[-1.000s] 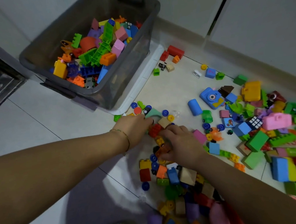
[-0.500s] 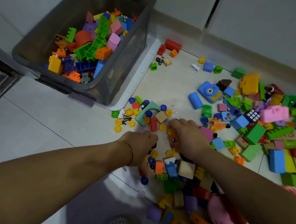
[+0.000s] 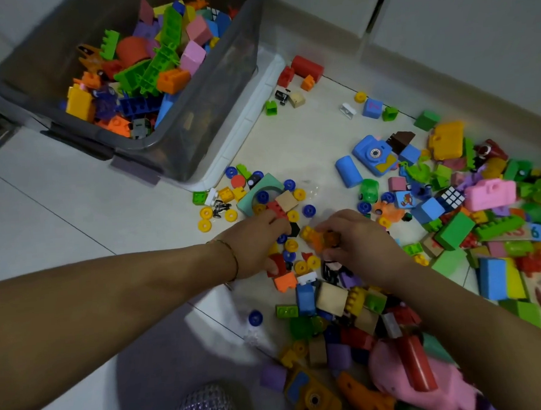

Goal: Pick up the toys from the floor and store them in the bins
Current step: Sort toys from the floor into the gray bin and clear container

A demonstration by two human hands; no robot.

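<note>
A grey see-through bin stands at the upper left, partly filled with coloured blocks. Loose blocks, wheels and toys cover the floor from the centre to the right edge. My left hand is cupped over small pieces in front of the bin, fingers curled, with its thumb against a red brick. My right hand, just beside it, curls its fingers round orange and yellow pieces. Yellow and blue wheels lie between the two hands.
A white lid lies under the bin. A blue toy camera, a pink toy camera and a puzzle cube lie to the right. White cabinet fronts close off the back. A pink toy lies near the bottom.
Both hands have stayed low over the pile by the bin. The left drew back from the teal arch, then reached forward again. The right hand shifted a little right and gathered orange pieces.
</note>
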